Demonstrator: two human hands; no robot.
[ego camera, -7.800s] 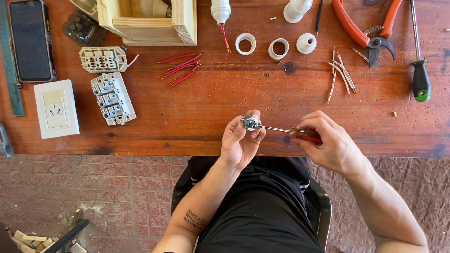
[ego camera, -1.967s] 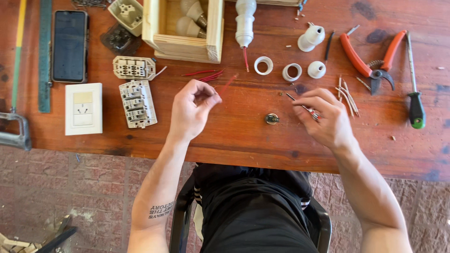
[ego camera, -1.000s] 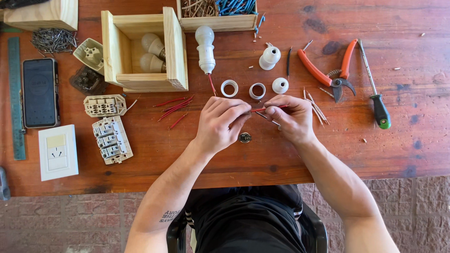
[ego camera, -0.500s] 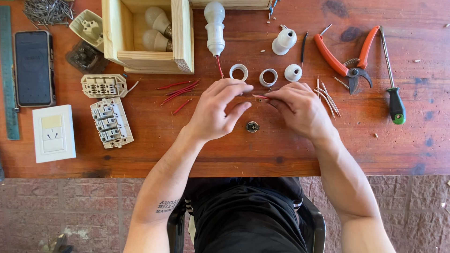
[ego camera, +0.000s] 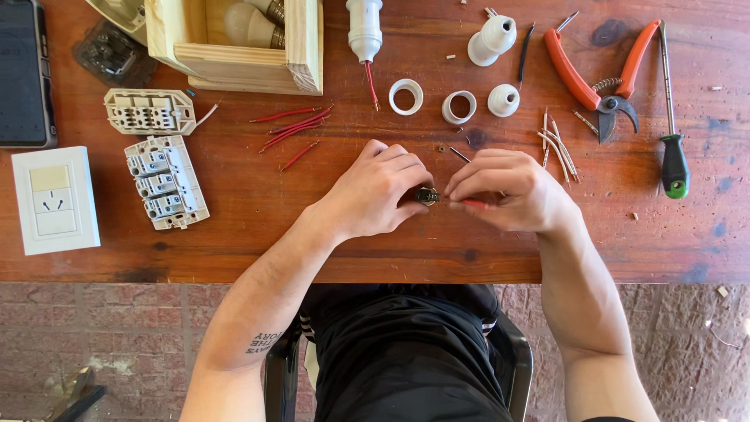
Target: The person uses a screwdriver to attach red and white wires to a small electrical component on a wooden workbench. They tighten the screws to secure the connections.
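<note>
My left hand (ego camera: pixel 375 191) and my right hand (ego camera: pixel 508 189) meet over the middle of the wooden table (ego camera: pixel 375 242). Between their fingertips sits a small round metal lamp-socket part (ego camera: pixel 426 195), pinched by my left fingers. My right fingers pinch a short red wire (ego camera: pixel 473 203) whose end lies against that metal part. A thin dark shaft (ego camera: pixel 459 155) pokes out behind my right hand; what it belongs to is hidden.
Loose red wires (ego camera: pixel 293 125), white rings (ego camera: pixel 406 96), white porcelain socket pieces (ego camera: pixel 492 39), orange-handled pliers (ego camera: pixel 598 74), a green-handled screwdriver (ego camera: pixel 673 148), switch modules (ego camera: pixel 166 181), a white wall plate (ego camera: pixel 53 199), a phone (ego camera: pixel 23 70) and a wooden box with bulbs (ego camera: pixel 242 43) surround the hands.
Both hands have come down toward the table's near edge. The metal socket part, earlier lying on the table, is now held in my left fingers with the red wire against it.
</note>
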